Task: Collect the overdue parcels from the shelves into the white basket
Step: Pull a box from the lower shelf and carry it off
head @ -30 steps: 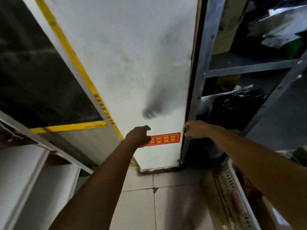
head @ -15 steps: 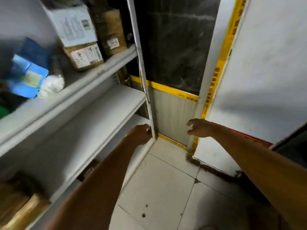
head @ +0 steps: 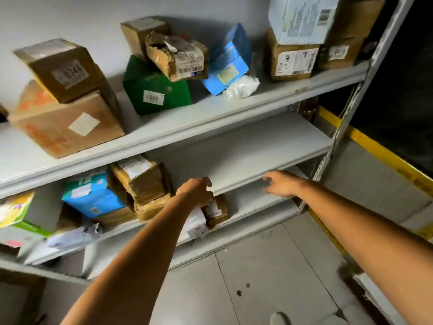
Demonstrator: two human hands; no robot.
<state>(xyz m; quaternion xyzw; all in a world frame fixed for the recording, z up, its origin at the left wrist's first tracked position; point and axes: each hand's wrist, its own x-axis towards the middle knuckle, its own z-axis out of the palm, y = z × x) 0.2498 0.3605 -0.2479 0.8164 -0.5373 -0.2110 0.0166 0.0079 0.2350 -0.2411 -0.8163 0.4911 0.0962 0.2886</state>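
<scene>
Floor underfoot, both arms out ahead. Your left hand hangs before the lip of the middle shelf, fingers loosely curled, nothing in them that I can see. Just below it, on the bottom shelf, a small brown parcel and a white parcel sit touching. Your right hand floats further right, fingers spread and slack, empty. Behind the left hand, on the middle shelf, a taped parcel stands just beside a blue box. Up on the top shelf, there's a green box with a torn parcel on it, cartons either side.

No basket in view right now. I'd call this the search-and-reach step: nothing picked yet. Next you need the labels, too blurred from here to say which parcels are overdue. Then it's a grip on one, likely the small brown parcel nearest your left hand, and a carry back to the basket.

Against half a second ago, your view has swung left. The dark panel that filled the middle now sits at the right edge, and your hands have gone from the post to the shelf fronts. A second ago the basket showed low right; now it's out of sight.
</scene>
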